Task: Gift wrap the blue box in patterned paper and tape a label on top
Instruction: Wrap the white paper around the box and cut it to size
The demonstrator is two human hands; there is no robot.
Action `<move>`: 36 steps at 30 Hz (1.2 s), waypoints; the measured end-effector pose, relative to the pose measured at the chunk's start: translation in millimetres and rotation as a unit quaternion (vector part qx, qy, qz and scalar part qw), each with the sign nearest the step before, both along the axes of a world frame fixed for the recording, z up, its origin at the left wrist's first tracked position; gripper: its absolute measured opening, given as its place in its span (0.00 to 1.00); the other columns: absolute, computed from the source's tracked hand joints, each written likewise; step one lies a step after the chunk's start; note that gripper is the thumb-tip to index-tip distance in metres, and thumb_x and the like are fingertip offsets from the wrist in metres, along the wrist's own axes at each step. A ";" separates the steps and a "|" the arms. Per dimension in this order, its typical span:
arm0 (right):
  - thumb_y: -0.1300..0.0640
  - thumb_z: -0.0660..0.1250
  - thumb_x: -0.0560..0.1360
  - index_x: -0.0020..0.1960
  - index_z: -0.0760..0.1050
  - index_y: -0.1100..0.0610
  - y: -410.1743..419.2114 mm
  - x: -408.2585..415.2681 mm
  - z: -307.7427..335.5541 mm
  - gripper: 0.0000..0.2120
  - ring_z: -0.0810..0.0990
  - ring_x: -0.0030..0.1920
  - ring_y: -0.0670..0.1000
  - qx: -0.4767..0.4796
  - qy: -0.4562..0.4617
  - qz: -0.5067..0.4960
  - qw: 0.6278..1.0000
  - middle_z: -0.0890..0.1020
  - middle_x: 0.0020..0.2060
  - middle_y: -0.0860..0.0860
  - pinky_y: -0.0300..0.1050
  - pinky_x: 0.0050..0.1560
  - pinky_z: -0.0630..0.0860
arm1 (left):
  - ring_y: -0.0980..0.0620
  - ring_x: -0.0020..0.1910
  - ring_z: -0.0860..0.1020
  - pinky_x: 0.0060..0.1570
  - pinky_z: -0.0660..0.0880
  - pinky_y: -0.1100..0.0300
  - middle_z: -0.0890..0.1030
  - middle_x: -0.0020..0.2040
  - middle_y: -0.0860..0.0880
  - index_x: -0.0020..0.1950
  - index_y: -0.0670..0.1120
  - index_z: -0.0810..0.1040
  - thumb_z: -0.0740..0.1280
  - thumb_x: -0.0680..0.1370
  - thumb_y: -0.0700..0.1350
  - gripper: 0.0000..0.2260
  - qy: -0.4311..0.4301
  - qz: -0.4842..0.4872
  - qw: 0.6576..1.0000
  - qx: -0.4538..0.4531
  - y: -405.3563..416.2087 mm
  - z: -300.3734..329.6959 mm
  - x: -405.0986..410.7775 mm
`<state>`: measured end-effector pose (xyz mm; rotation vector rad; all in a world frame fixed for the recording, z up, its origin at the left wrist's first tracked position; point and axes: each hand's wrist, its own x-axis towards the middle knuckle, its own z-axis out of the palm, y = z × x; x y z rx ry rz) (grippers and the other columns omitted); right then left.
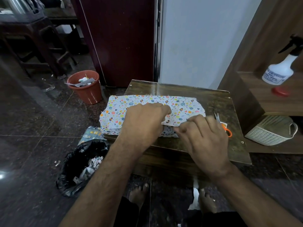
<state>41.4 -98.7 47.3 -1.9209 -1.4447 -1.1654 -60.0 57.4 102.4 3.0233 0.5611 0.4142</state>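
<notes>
Left hand (144, 122) pressed the paper (147, 104) flat; right hand (201, 133) pinched its overlapping edge, best pulled taut before taping.

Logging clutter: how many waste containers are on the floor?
2: an orange bin left of the table's far end, and a black bag by its near left corner. Others may be out of frame.

Both forearms bare, reaching forward from the lower edge of view. Left hand (144, 122) palm down, knuckles up, fingers curled, pressing flat on the near half of the wrapped box (147, 102). Right hand (203, 133) just right of it at the box's near right corner, fingers bent, thumb and forefinger pinched on the paper edge. Hands close together, not touching. Bare feet visible below.
</notes>
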 end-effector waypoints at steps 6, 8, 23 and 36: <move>0.59 0.76 0.69 0.49 0.82 0.48 9.3 9.0 -5.8 0.11 0.71 0.63 0.55 -0.093 0.005 -0.091 0.991 0.78 0.66 0.48 0.54 0.59 0.64 | 0.55 0.59 0.80 0.52 0.77 0.51 0.80 0.57 0.59 0.66 0.61 0.75 0.71 0.75 0.63 0.21 0.017 -0.016 1.000 0.001 0.5 -0.3 -5.9; 0.61 0.73 0.71 0.46 0.81 0.52 10.7 14.5 -1.6 0.07 0.74 0.66 0.57 -0.106 0.019 -0.042 0.993 0.81 0.66 0.51 0.54 0.60 0.64 | 0.54 0.59 0.80 0.51 0.77 0.51 0.79 0.58 0.59 0.67 0.61 0.75 0.72 0.74 0.64 0.23 0.015 -0.022 1.000 -0.004 3.7 -3.4 -7.2; 0.68 0.78 0.71 0.48 0.81 0.57 16.5 38.3 -15.3 0.11 0.82 0.63 0.56 -0.185 0.084 0.127 0.971 0.83 0.65 0.51 0.52 0.56 0.73 | 0.53 0.47 0.79 0.53 0.72 0.53 0.80 0.54 0.55 0.39 0.51 0.85 0.66 0.80 0.60 0.18 -0.129 -0.044 0.990 -0.042 22.9 -34.8 -31.9; 0.62 0.63 0.77 0.48 0.81 0.57 17.9 36.3 -18.2 0.08 0.81 0.63 0.55 -0.141 0.103 0.152 0.973 0.83 0.64 0.50 0.53 0.58 0.74 | 0.42 0.84 0.47 0.82 0.43 0.45 0.50 0.85 0.42 0.84 0.45 0.44 0.71 0.73 0.69 0.54 0.121 0.154 0.981 -0.009 39.4 -29.2 -49.7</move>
